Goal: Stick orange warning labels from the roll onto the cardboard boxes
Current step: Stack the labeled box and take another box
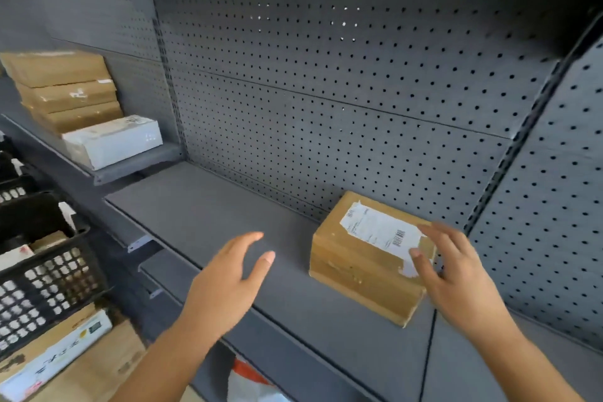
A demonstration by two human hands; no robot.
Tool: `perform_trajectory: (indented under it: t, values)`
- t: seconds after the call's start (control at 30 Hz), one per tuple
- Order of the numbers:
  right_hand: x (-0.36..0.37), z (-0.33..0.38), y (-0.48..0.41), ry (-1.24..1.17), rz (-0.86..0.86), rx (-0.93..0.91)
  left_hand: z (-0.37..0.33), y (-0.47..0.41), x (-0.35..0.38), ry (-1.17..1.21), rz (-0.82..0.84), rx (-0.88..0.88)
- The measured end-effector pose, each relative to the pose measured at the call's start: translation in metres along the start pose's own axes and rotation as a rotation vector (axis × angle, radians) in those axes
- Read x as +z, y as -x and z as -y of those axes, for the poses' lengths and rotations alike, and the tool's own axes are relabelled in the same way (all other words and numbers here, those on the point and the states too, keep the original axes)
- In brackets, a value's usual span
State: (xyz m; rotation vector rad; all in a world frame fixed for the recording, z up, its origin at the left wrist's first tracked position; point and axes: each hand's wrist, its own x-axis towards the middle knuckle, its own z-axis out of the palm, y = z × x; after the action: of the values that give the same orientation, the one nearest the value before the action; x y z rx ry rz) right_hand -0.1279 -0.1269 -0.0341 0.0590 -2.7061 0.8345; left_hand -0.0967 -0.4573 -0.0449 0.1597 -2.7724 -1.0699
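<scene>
The cardboard box (352, 271) lies flat on the grey shelf (202, 206), under the right hand's fingertips. Its long axis runs along the shelf, from the left hand's side toward the right hand. The right hand (456, 274) is spread, fingers straight, over the box's right end, thumb on the white shipping label (372, 225). The left hand (225, 281) hovers open, holding nothing, well apart from the box. The label shows barcodes, but its print is too small to read.

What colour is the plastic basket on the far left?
The basket is black with a lattice wall, clearest in the head view.
</scene>
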Motion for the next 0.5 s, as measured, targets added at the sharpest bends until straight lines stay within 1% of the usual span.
perform_trajectory:
  t: [0.07, 0.17, 0.23, 0.33, 0.43, 0.5]
  values:
    - [0.003, -0.001, 0.001, -0.053, -0.014, 0.125, -0.002, -0.031, 0.008, 0.126, 0.084, -0.015]
    - [0.008, -0.002, 0.004, -0.227, -0.020, 0.344, -0.006, -0.068, 0.031, 0.344, 0.210, -0.052]
    - [0.014, -0.003, 0.006, -0.346, -0.028, 0.492, -0.009, -0.087, 0.049, 0.415, 0.271, -0.069]
    - [0.023, -0.006, 0.004, -0.587, 0.018, 0.709, -0.019, -0.113, 0.073, 0.517, 0.351, -0.138]
    - [0.036, -0.023, -0.002, -0.725, 0.044, 0.823, -0.027, -0.135, 0.092, 0.615, 0.464, -0.274]
    - [0.043, -0.030, -0.006, -0.796, 0.043, 0.878, -0.027, -0.146, 0.103, 0.641, 0.536, -0.309]
